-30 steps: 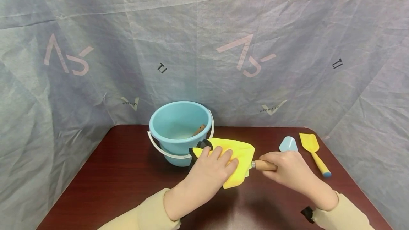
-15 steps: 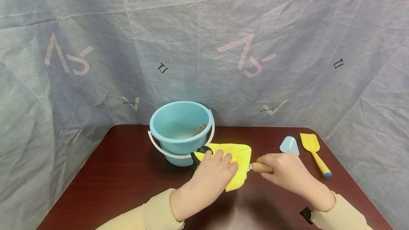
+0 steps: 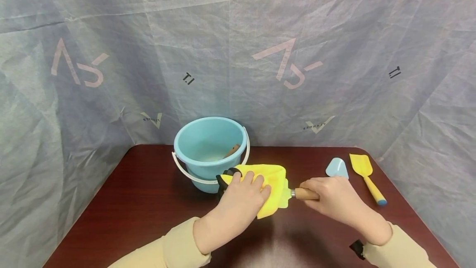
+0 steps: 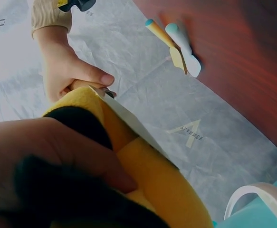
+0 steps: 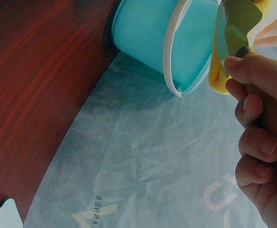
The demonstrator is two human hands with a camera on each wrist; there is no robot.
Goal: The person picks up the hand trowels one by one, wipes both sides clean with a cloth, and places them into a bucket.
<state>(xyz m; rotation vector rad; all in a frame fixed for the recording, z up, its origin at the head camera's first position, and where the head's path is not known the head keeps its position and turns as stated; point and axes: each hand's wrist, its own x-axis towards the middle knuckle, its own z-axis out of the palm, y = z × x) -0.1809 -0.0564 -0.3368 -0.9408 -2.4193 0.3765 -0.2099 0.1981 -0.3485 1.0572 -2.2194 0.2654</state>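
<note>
My right hand grips the wooden handle of a small trowel. Its pale green blade points left into a yellow cloth with black parts. My left hand holds this cloth against the blade from above, fingers bent over it. In the left wrist view the cloth lies along the pale blade, whose edge shows. The right wrist view shows the blade with yellow cloth behind it and my right fingers curled round the handle. Much of the blade is hidden in the head view.
A light blue bucket with a white bail handle stands just beyond my left hand. Inside it lies a wooden-handled thing. At the right of the dark red table lie a yellow shovel and a light blue one, partly hidden.
My left hand and the cloth move right and down slightly, then back left, baring more of the blade beside the handle. My right hand keeps its grip and barely shifts.
</note>
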